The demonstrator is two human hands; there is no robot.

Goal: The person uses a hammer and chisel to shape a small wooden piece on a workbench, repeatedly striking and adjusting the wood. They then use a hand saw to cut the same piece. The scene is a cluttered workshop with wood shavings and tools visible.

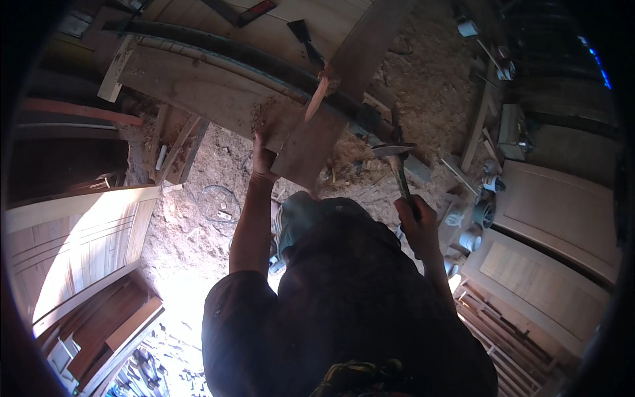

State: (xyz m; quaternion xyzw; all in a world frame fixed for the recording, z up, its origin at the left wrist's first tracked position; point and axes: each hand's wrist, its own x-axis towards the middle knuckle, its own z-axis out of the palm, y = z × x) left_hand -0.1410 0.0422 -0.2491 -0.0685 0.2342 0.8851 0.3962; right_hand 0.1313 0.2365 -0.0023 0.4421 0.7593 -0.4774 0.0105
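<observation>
My right hand (418, 223) is wrapped round the handle of a hammer (394, 151), its metal head raised to the right of the boards. My left hand (264, 161) grips the near edge of a wooden board (311, 147) that slants across the workbench. Part of its fingers is hidden by the wood. Under that slanting board runs a long plank (192, 79) with shavings heaped on it. A split, pale piece of wood (319, 94) sticks up where the boards cross, next to a long dark metal bar (231, 54).
A dark tool (303, 40) and a try square (254, 12) lie on the bench's far side. Wood shavings (205, 172) cover the floor. Panelled doors lean at left (86, 238) and right (536, 278). Cans (471, 239) and offcuts line the right side.
</observation>
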